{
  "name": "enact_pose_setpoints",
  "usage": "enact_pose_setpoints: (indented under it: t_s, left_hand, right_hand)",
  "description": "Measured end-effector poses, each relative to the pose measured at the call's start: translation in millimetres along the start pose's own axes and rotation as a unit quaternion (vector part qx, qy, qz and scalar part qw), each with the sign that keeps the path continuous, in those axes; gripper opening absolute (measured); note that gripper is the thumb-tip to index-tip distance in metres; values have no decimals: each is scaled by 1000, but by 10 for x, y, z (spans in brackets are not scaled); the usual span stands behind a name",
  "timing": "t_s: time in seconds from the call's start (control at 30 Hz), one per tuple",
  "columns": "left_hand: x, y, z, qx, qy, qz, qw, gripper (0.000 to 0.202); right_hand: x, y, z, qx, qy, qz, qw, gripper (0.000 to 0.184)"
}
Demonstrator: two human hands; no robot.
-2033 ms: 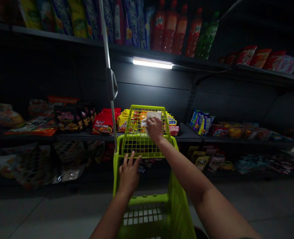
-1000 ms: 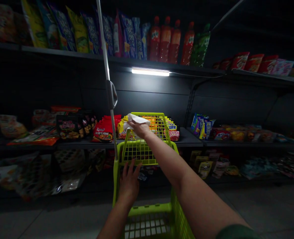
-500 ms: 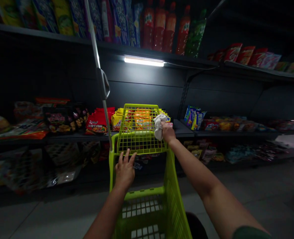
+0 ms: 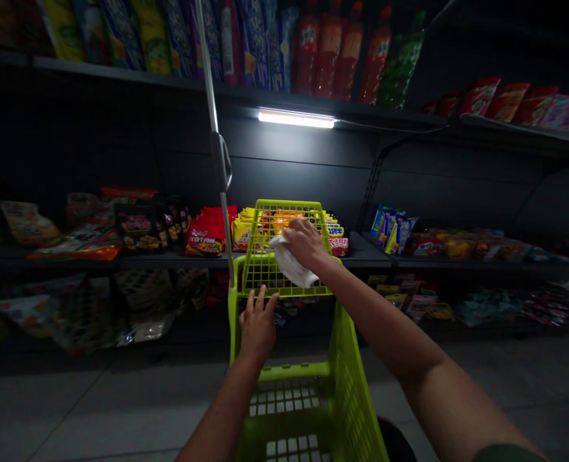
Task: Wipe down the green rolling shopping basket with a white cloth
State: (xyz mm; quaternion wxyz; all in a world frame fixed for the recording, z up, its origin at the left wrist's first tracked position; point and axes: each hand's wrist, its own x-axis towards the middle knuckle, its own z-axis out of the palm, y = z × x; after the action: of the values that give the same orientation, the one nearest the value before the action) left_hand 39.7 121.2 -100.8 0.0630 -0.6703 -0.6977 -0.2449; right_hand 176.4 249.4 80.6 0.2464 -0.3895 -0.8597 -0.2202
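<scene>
A dim shop aisle runs across the view, its dark shelves (image 4: 361, 256) lit by one light strip (image 4: 296, 118), with a pale tiled floor (image 4: 96, 398) below. In front of them stands a lime-green trolley (image 4: 346, 385) whose mesh flap (image 4: 260, 273) is raised upright at the far end. The right hand (image 4: 306, 244) presses a white cloth (image 4: 291, 266) against the middle of that flap, its grip closed round the bunched fabric, so the step in hand looks like wiping the mesh. The left hand (image 4: 258, 324) lies flat against the flap's lower edge, fingers spread, its grip wide and holding nothing; it seems to brace the flap. Carrying the wipe on to the rest of the grid would call for steady pressure against that bracing palm, and for loose folds of cloth staying clear of the wire squares, where they could snag. A metal pole (image 4: 221, 192) rises just left of the flap and would crowd a stroke to that side. Red packets (image 4: 207, 239) and blue packets (image 4: 390, 232) sit on the shelf behind the flap, and red bottles (image 4: 332, 51) stand on the top shelf.
</scene>
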Motion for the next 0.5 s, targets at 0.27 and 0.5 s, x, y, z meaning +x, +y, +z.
enact_pose_setpoints:
  t_s: [0.27, 0.5]
  left_hand:
    - [34, -59, 43, -28, -18, -15, 999, 76]
    - [-13, -92, -24, -36, 16, -15, 999, 61]
  right_hand:
    - [762, -747, 1023, 112, 3, 1, 994, 44]
    - [-250, -638, 1034, 134, -63, -335, 930, 31]
